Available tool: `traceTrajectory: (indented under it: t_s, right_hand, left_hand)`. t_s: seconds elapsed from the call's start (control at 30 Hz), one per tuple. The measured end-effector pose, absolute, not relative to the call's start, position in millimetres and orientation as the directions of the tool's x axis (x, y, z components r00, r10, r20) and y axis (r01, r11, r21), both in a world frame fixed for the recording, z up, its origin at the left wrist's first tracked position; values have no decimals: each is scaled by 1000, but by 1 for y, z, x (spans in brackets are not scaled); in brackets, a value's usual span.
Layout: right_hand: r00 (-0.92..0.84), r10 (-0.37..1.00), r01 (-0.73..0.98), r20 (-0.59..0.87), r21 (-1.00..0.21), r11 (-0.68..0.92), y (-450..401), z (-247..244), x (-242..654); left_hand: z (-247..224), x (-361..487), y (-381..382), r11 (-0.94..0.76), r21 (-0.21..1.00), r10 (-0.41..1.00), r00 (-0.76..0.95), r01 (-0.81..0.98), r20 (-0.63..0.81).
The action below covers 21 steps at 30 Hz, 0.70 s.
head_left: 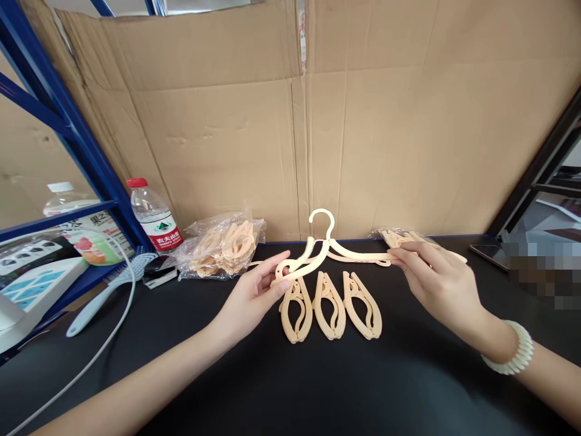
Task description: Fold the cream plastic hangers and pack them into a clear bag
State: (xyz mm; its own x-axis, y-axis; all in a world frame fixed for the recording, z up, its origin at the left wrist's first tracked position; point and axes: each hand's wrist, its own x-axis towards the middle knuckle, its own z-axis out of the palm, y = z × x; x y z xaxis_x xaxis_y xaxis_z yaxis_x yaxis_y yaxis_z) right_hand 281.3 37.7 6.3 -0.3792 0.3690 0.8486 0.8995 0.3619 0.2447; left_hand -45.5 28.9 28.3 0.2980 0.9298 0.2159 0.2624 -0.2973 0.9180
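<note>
Between my two hands a cream folding clothes hanger [358,254] is spread out, hook up, above the black table. My left hand [258,287] pinches the end of its left arm between thumb and fingers. At the right arm's end, my right hand [438,278] has its fingers closed on the tip. Below the hanger, three folded hangers lie in a row on the table: a left one [285,318], a middle one [319,309] and a right one [374,309].
A clear plastic bag [218,245] of folded hangers lies at the back left, and further hangers [399,236] lie behind my right hand. Left stand a water bottle [157,218], a hairbrush [102,297] and a white cable [129,303]. Cardboard [218,133] walls the back; a phone [490,257] lies right.
</note>
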Motion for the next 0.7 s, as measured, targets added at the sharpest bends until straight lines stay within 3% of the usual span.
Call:
traceTrajectory:
  t_s: [0.2, 0.33, 0.53, 0.7]
  right_hand:
    - [-402, 409, 914, 819, 332, 234, 35, 5, 283]
    - [-402, 443, 914, 801, 324, 245, 37, 5, 284]
    - [-333, 505, 893, 797, 95, 440, 41, 2, 281]
    - [-269, 458, 801, 848, -67, 595, 38, 5, 271]
  left_hand:
    - [29, -56, 38, -407, 797, 913, 209, 446, 349]
    - [30, -59, 40, -421, 789, 907, 191, 447, 376]
    - [33, -56, 39, -367, 890, 929, 143, 269, 340]
    - [31, -56, 40, -272, 954, 958, 127, 126, 256]
